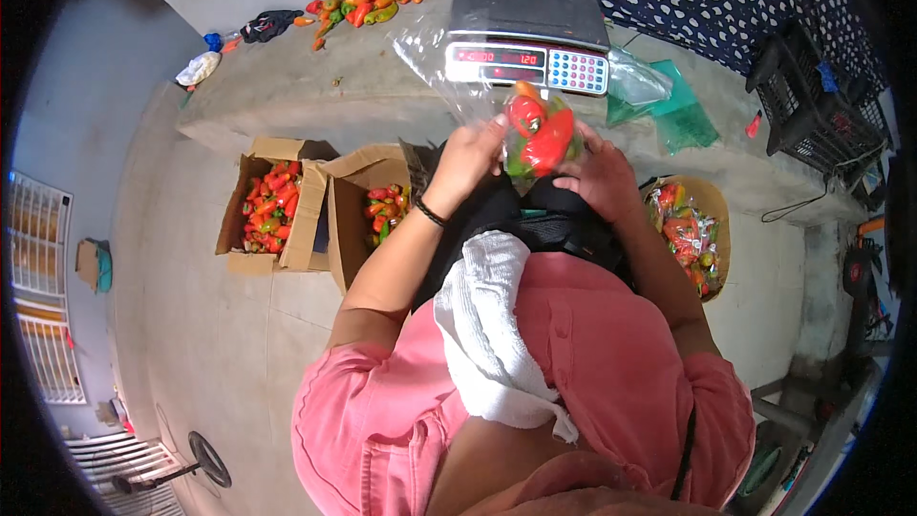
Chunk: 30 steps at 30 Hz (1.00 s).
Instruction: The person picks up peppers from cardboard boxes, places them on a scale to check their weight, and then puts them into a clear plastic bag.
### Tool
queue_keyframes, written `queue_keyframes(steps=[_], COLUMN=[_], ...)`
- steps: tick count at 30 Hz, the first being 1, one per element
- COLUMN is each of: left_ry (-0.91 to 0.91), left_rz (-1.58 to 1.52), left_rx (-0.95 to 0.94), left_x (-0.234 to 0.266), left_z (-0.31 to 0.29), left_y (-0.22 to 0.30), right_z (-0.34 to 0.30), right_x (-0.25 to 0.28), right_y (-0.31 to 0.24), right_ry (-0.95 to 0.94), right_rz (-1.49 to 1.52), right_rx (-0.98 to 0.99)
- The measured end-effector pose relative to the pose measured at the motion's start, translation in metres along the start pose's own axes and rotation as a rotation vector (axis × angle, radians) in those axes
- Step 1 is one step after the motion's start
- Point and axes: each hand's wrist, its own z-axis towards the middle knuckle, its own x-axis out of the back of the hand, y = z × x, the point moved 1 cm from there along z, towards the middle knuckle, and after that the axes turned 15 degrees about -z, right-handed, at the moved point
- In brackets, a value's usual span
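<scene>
Above my lap, a see-through plastic bag of peppers [546, 141] hangs between my two hands. Red, orange and green peppers fill its lower part, while its loose upper end spreads to the far left. My left hand [468, 161] grips the bag's left side, fingers closed on the plastic. On the other side my right hand [604, 177] has its fingers curled against the bag near its base. Just beyond the bag, a digital scale [527, 14] with a lit red display and a keypad stands on the concrete ledge [373, 62].
Two cardboard boxes [315, 205] of loose peppers stand on the floor at left; a box of bagged peppers [723, 239] is at right. Loose peppers [363, 6] lie on the ledge. Plastic bags [638, 81] lie beside the scale, near black crates [812, 100].
</scene>
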Motion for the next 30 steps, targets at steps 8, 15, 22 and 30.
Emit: queue_keyframes(steps=[8,15,22,30], left_ry=[0.057,0.034,0.115,0.059], left_rz=[0.922,0.454,0.017,-0.169], left_rx=[-0.762,-0.41,0.096,0.27], left_x=[-0.009,-0.016,-0.023,0.003], left_z=[-0.006,-0.005,0.01,0.033], left_y=[0.014,-0.003,-0.051,-0.146], right_z=[0.016,0.011,0.014,0.022], right_x=[0.039,0.027,0.039,0.047], right_y=[0.018,0.033,0.07,0.073], right_ry=[-0.694,-0.251,-0.487,-0.442], right_rz=[0.367,-0.486,0.036,0.145], right_rx=[-0.099,0.083,-0.187,-0.276])
